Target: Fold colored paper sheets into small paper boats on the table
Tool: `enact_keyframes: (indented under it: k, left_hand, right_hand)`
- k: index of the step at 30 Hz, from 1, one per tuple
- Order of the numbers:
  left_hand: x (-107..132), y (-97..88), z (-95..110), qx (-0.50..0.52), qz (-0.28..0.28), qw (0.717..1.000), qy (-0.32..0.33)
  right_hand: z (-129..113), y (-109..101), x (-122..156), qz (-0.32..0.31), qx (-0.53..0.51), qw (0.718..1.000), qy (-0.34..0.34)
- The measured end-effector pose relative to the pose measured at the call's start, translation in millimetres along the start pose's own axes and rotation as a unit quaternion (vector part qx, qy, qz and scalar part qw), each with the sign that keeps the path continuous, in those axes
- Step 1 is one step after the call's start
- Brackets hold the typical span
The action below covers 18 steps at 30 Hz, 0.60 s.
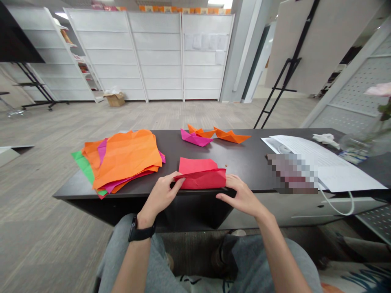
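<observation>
A red sheet of paper (200,173) lies folded at the near edge of the dark table (250,160). My left hand (161,195) pinches the left end of its folded front flap between thumb and fingers. My right hand (241,195) grips the right end of the same flap, fingers curled over the table edge. A black watch sits on my left wrist.
A stack of orange, pink and green paper sheets (122,158) lies at the left. Folded paper boats, one pink (195,138) and two orange (232,136), sit at the back. White printed sheets (324,160), a cable and a glass vase (363,142) are on the right.
</observation>
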<state>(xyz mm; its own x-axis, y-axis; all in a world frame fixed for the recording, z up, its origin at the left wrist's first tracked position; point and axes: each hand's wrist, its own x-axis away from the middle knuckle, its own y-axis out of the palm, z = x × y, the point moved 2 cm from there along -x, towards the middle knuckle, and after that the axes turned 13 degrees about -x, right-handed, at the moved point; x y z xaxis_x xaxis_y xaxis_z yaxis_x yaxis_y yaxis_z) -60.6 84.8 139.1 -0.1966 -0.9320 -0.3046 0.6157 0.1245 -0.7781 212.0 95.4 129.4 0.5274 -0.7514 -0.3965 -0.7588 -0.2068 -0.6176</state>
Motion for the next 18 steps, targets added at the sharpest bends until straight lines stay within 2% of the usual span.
enact_keyframes:
  k: [4,8,12,18]
  left_hand:
    - [-1.6,7.8,0.4,0.007,0.057,0.995,-0.077]
    - [-2.2,11.1,-1.0,0.089,0.053,0.992,-0.078]
    - [-3.7,11.4,-4.1,0.104,0.046,0.99,-0.084]
    - [-5.3,13.9,-4.1,0.096,0.044,0.992,-0.076]
  right_hand:
    - [3.8,5.4,-3.5,0.07,-0.016,0.995,0.07]
    - [2.3,7.4,-6.6,0.081,-0.039,0.991,0.095]
    - [-0.4,5.2,-6.6,0.078,-0.06,0.991,0.093]
    - [-1.4,7.7,-6.5,0.184,-0.112,0.966,0.141]
